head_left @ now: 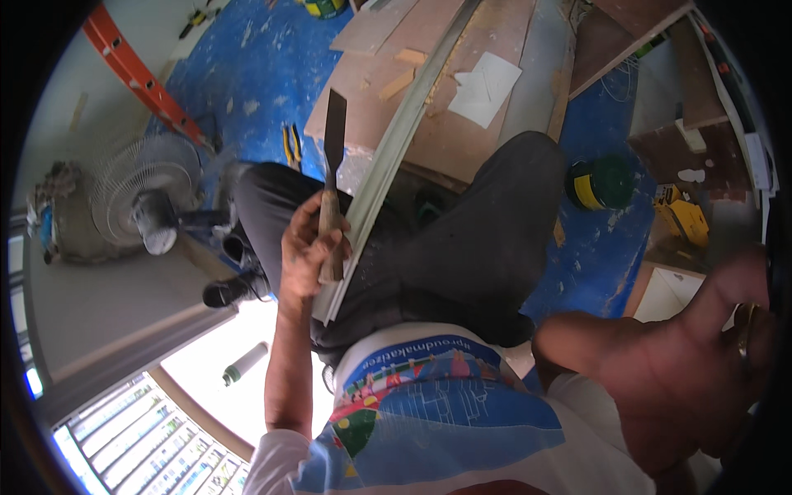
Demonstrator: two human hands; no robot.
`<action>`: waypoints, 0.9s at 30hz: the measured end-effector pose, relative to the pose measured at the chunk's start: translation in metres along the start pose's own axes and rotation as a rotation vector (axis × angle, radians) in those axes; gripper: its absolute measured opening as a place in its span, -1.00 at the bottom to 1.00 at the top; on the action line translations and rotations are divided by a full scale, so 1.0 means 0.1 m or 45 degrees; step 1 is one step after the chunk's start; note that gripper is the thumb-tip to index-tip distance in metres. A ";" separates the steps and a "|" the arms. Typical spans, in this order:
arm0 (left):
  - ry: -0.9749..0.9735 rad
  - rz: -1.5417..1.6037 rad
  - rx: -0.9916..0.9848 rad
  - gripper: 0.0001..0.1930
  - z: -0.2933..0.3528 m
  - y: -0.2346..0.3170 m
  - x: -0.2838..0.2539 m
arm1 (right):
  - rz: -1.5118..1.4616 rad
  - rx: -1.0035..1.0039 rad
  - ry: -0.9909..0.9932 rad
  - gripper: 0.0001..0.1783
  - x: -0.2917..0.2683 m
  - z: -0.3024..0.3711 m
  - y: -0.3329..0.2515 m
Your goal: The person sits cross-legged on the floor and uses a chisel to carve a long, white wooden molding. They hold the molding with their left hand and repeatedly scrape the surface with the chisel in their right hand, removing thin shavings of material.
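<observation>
My left hand [311, 247] is wrapped round the wooden handle of a chisel [332, 157], its broad flat blade pointing up and away from me. Just under and to the right of that hand, a long pale grooved strip [394, 148] slants from my lap across the boards; I cannot tell whether the fingers also touch it. My right hand [685, 371] is raised close to the camera at the right, palm in view and a ring on one finger. Its fingertips run off the dark rim, so its grip is hidden.
Wooden boards [363, 103] lie ahead, with a white paper [487, 89] on top. Pliers [291, 147] rest on the blue floor sheet [239, 74]. A fan [144, 194] and an orange ladder [140, 78] stand left. A green tub [606, 183] and yellow box [683, 216] are right.
</observation>
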State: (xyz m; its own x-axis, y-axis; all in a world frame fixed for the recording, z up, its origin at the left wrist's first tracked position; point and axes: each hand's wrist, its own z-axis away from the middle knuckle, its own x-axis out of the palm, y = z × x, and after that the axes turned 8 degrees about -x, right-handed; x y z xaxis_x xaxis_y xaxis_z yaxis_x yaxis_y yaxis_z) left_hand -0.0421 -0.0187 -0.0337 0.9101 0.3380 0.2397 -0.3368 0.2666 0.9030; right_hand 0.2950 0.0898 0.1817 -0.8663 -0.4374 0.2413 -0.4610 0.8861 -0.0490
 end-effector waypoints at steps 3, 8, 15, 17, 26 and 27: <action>-0.028 0.048 -0.002 -0.23 -0.03 0.00 0.04 | 0.163 -0.096 0.110 -0.53 -0.08 -0.07 0.09; -0.058 0.126 0.040 -0.27 0.01 -0.03 -0.01 | 0.012 0.852 0.522 -0.64 0.06 0.93 1.04; -0.112 0.061 -0.002 -0.26 -0.11 0.02 0.06 | -0.208 2.515 0.812 -0.38 0.44 3.18 1.90; -0.084 0.094 -0.040 -0.27 -0.05 0.00 0.04 | -0.526 2.479 0.872 -0.46 0.63 3.42 1.80; -0.223 0.085 -0.031 -0.12 0.00 0.19 0.11 | -0.347 2.261 0.958 -0.84 0.90 3.31 1.70; -0.220 0.064 -0.085 -0.01 0.08 0.32 0.16 | -0.270 2.264 0.961 -0.88 0.95 3.22 1.67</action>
State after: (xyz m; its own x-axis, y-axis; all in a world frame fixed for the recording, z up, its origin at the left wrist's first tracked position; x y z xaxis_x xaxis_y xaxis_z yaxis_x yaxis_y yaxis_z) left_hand -0.0362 -0.0121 0.0020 0.9177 0.1937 0.3468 -0.3929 0.3145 0.8641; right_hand 0.0734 0.1466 -0.1151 -0.7548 0.0759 0.6515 -0.5880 -0.5186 -0.6208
